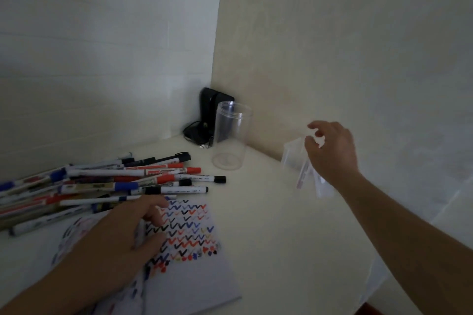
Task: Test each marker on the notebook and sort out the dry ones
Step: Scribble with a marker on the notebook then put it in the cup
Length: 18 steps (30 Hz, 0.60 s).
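A white notebook lies open at the front, its page covered with rows of red, blue and black check marks. My left hand rests flat on it, fingers spread over the page. A heap of markers with red, blue and black caps lies at the left behind the notebook. My right hand hovers at the right with loosely curled fingers over a blurred clear container. A red-and-white marker shows inside it. I see nothing pinched in the fingers.
An empty clear plastic jar stands upright near the corner of the walls. A black device with a cable sits behind it. The white table ends at the right, where the floor shows.
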Each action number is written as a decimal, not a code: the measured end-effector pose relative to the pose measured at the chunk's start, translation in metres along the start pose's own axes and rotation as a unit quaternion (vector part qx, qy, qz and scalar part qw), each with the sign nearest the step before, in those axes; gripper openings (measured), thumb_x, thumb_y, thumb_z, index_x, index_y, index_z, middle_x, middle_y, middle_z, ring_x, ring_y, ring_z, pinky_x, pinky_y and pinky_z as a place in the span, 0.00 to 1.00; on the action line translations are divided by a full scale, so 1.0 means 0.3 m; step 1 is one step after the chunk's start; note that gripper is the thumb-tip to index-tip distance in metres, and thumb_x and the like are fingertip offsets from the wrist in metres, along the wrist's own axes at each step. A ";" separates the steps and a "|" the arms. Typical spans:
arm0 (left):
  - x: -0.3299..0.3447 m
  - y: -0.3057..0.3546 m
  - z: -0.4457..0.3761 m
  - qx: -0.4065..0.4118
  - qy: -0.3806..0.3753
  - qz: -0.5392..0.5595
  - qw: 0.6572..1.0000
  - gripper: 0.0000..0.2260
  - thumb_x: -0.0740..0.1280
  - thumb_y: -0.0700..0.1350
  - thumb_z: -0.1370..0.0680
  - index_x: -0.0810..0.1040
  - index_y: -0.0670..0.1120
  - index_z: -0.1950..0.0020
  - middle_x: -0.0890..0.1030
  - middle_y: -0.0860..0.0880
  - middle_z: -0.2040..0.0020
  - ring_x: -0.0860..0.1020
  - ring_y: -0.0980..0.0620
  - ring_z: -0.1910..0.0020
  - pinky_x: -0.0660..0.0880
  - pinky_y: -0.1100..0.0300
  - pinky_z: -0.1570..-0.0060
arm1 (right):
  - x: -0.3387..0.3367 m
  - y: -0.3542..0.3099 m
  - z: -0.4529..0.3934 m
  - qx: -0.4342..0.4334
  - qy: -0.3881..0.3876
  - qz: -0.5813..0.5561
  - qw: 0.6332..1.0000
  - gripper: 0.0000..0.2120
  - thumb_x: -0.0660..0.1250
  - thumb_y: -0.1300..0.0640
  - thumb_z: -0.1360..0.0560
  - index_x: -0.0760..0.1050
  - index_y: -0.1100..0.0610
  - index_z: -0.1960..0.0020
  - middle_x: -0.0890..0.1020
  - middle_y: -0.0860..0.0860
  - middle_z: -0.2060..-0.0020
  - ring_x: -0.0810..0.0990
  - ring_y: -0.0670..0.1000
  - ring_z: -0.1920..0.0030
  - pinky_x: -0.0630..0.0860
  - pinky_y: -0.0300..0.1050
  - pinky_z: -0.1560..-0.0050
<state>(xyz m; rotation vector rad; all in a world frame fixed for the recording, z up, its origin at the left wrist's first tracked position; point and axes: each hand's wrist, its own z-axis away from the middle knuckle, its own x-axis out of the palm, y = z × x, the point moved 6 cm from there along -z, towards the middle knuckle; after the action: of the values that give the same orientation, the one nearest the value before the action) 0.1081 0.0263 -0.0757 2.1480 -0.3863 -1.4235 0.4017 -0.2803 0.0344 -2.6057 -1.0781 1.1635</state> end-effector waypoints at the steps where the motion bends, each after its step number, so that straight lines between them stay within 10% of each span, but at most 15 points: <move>1: 0.000 0.005 0.003 -0.002 -0.004 0.005 1.000 0.20 0.72 0.50 0.22 0.68 0.69 0.39 0.76 0.66 0.47 0.74 0.70 0.52 0.70 0.69 0.60 | 0.008 -0.080 0.022 -0.040 0.013 -0.013 0.999 0.11 0.70 0.57 0.24 0.82 0.50 0.43 0.81 0.49 0.54 0.77 0.55 0.51 0.68 0.44 0.44; 9: -0.005 0.010 0.009 -0.013 -0.028 -0.003 1.000 0.17 0.69 0.51 0.19 0.69 0.67 0.36 0.75 0.65 0.48 0.74 0.63 0.51 0.71 0.69 0.55 | 0.429 -0.601 0.338 -0.152 -0.338 -0.060 0.927 0.12 0.69 0.44 0.21 0.82 0.44 0.39 0.77 0.45 0.47 0.73 0.49 0.45 0.74 0.48 0.43; 18: -0.036 -0.028 -0.010 -0.016 0.078 0.029 0.996 0.18 0.70 0.47 0.21 0.70 0.64 0.37 0.72 0.60 0.47 0.74 0.62 0.48 0.76 0.62 0.51 | 0.437 -0.649 0.349 -0.124 -0.318 -0.009 0.940 0.07 0.65 0.43 0.18 0.78 0.43 0.43 0.76 0.42 0.49 0.69 0.49 0.45 0.71 0.50 0.44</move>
<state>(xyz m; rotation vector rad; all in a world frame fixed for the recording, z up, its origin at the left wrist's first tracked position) 0.1062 0.0394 -0.0713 2.1860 -0.3613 -1.2117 0.2801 -0.0714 -0.0531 -2.4190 -1.4216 2.0718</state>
